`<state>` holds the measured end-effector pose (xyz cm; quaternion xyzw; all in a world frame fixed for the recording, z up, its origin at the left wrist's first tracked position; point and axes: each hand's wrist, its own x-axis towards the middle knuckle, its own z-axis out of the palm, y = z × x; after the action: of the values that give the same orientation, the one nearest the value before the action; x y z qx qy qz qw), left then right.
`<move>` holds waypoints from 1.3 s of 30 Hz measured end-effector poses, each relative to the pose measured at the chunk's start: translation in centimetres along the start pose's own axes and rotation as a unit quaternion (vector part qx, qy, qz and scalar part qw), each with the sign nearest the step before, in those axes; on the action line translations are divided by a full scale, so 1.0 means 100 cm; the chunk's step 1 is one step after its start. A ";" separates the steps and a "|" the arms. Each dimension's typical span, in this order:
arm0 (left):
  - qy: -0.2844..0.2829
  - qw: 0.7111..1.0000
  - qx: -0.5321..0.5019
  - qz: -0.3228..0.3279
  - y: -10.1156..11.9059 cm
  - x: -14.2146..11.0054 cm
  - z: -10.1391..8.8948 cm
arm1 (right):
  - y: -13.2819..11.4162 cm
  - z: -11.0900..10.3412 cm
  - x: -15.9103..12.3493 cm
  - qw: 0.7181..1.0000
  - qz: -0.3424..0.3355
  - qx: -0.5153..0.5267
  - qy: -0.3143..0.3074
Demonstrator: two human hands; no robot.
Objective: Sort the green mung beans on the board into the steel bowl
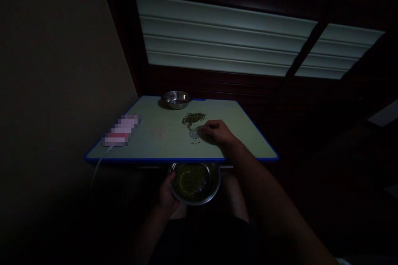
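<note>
My left hand (pixel 168 193) grips the left rim of a metal bowl (pixel 214 192), thumb over the edge, below the table's front edge. Small green beans (pixel 190 178) cover much of the bowl's bottom. Above the tabletop my right hand (pixel 217 131) pinches a clear, rounded piece (pixel 195 133) that looks like thin plastic; its exact kind is hard to make out in the dim light. Just beyond it lies a loose pile of the same small beans (pixel 193 119). A few stray beans (pixel 195 141) are scattered on the near side of the clear piece.
A second metal bowl (pixel 176 100) stands at the back of the pale, blue-edged table (pixel 149 147). On the left lies a blurred pinkish flat object (pixel 121 131) with a white cable (pixel 98 165) hanging over the edge. A wall (pixel 62 70) borders the left side.
</note>
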<state>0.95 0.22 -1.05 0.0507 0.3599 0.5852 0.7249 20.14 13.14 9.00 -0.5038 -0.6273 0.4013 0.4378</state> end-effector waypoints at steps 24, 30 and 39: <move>-0.025 1.000 -0.003 -0.005 -0.003 0.006 -0.009 | 0.016 -0.002 0.011 0.981 -0.080 -0.132 0.114; -0.018 1.000 0.000 -0.014 -0.002 0.006 -0.008 | 0.018 0.000 0.013 0.980 -0.132 -0.128 0.073; -0.032 0.999 0.000 -0.012 -0.002 0.006 -0.008 | 0.016 0.001 0.011 0.969 -0.149 -0.176 0.090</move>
<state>0.65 0.41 -2.01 0.0650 0.3367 0.5746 0.7432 20.38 14.52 7.60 -0.5075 -0.7143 0.1678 0.4518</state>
